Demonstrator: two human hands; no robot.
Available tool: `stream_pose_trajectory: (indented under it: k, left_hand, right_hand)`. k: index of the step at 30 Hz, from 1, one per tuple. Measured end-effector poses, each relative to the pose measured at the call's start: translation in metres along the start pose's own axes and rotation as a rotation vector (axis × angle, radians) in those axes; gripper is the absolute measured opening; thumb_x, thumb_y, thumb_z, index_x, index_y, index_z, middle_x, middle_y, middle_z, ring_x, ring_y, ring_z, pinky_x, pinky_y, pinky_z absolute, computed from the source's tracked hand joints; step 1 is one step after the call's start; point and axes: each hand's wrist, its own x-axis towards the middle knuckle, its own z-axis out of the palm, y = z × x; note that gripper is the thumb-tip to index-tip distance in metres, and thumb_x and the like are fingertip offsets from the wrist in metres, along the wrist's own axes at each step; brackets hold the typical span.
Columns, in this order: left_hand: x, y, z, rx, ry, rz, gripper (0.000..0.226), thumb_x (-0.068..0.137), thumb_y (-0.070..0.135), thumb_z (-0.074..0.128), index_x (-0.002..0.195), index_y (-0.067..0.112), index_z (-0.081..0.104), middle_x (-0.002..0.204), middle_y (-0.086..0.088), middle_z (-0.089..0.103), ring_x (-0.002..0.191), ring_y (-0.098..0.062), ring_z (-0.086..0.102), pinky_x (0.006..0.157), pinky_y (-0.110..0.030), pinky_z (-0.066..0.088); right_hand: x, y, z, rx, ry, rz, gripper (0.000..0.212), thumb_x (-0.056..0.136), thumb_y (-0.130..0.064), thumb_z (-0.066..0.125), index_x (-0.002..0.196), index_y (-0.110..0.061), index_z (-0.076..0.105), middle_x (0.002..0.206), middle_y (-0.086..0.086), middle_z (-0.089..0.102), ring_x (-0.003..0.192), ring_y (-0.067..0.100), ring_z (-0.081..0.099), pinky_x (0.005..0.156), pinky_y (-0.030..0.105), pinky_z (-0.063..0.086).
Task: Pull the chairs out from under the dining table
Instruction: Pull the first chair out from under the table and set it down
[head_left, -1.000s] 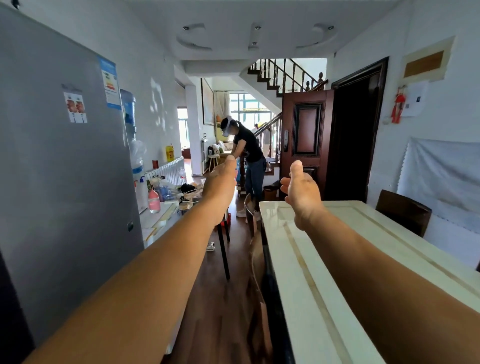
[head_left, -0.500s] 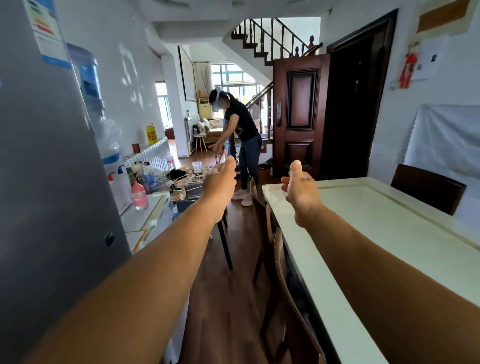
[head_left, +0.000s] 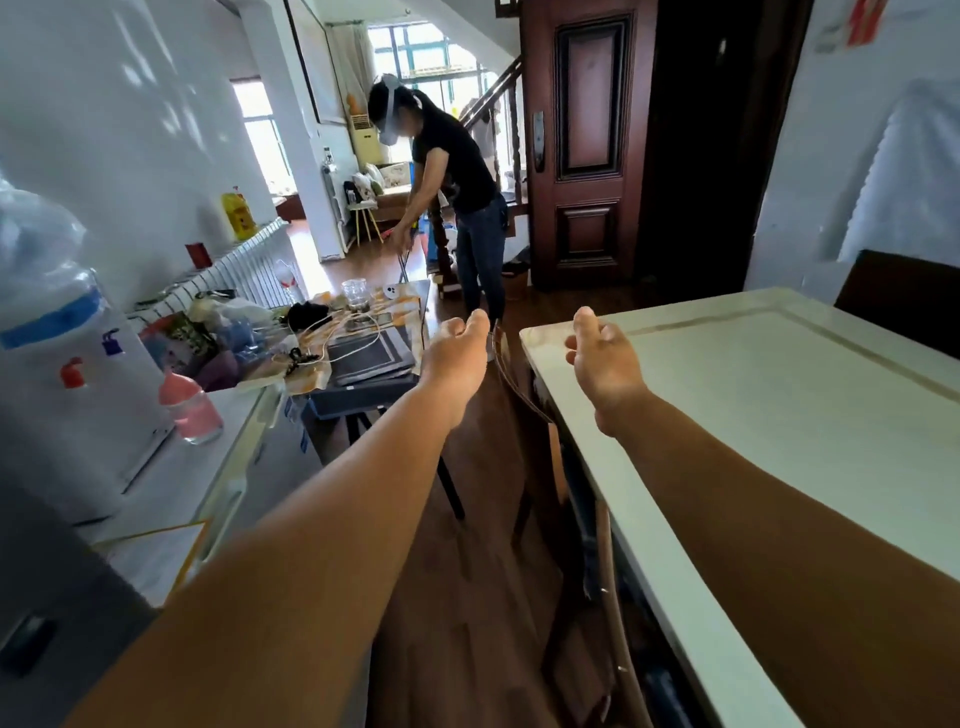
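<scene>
The white dining table fills the right side. Two brown wooden chairs stand tucked against its left edge: a far chair near the table's corner and a near chair lower down. A dark chair stands at the table's far right side. My left hand is stretched out just left of the far chair's backrest, fingers loosely curled, holding nothing. My right hand hovers over the table's left corner, fingers apart and empty.
A cluttered small table with cables and a glass stands left of the chairs, leaving a narrow strip of wooden floor. A water dispenser and a counter are at the left. A person stands ahead by the dark wooden door.
The view has tilted down and moved forward along the table. Both hands now reach lower, close to the far chair's backrest and the table corner.
</scene>
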Motion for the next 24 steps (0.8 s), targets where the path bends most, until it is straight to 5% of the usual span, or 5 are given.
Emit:
stream_pose_trajectory:
  k: [2,8,16,21,24]
  left_hand:
    - [0.031,-0.013,0.010,0.026,-0.016,-0.040,0.031,0.087,0.049,0.042,0.087,0.024,0.059,0.082,-0.003,0.056,0.073,-0.020,0.054,0.064,-0.032,0.043]
    - [0.122,-0.054,0.045,0.192,-0.135,-0.202,0.062,0.089,0.049,0.039,0.140,0.015,0.039,0.142,-0.016,0.049,0.127,-0.037,0.048,0.103,-0.048,0.040]
    - [0.232,-0.093,0.070,0.324,-0.263,-0.261,0.065,0.091,0.049,0.042,0.143,0.012,0.032,0.123,-0.014,0.062,0.074,-0.023,0.060,0.050,-0.027,0.037]
    - [0.271,-0.120,0.089,0.413,-0.368,-0.337,0.057,0.092,0.046,0.043,0.130,0.005,0.046,0.071,-0.006,0.054,0.051,-0.017,0.046,0.047,-0.027,0.037]
    - [0.281,-0.136,0.103,0.366,-0.395,-0.362,0.051,0.093,0.042,0.045,0.124,0.002,0.049,0.087,-0.005,0.054,0.076,-0.021,0.056,0.072,-0.035,0.049]
  right_hand:
    - [0.022,0.014,0.011,-0.058,0.009,0.034,0.051,0.093,-0.047,0.033,0.119,-0.007,0.052,0.118,0.010,0.059,0.107,0.022,0.056,0.094,0.037,0.040]
    - [0.077,0.063,0.048,-0.208,0.006,0.095,0.046,0.096,-0.041,0.032,0.110,-0.005,0.057,0.109,0.014,0.062,0.105,0.029,0.056,0.087,0.038,0.040]
    - [0.132,0.114,0.096,-0.415,0.005,0.363,0.056,0.091,-0.041,0.045,0.138,-0.011,0.039,0.140,0.013,0.048,0.122,0.030,0.049,0.088,0.033,0.037]
    - [0.155,0.132,0.106,-0.640,-0.196,0.451,0.059,0.087,-0.025,0.058,0.140,-0.011,0.037,0.138,0.013,0.050,0.120,0.029,0.051,0.096,0.038,0.044]
    - [0.163,0.136,0.105,-0.766,-0.350,0.480,0.047,0.088,-0.015,0.054,0.135,-0.013,0.047,0.133,0.011,0.054,0.117,0.027,0.052,0.092,0.035,0.045]
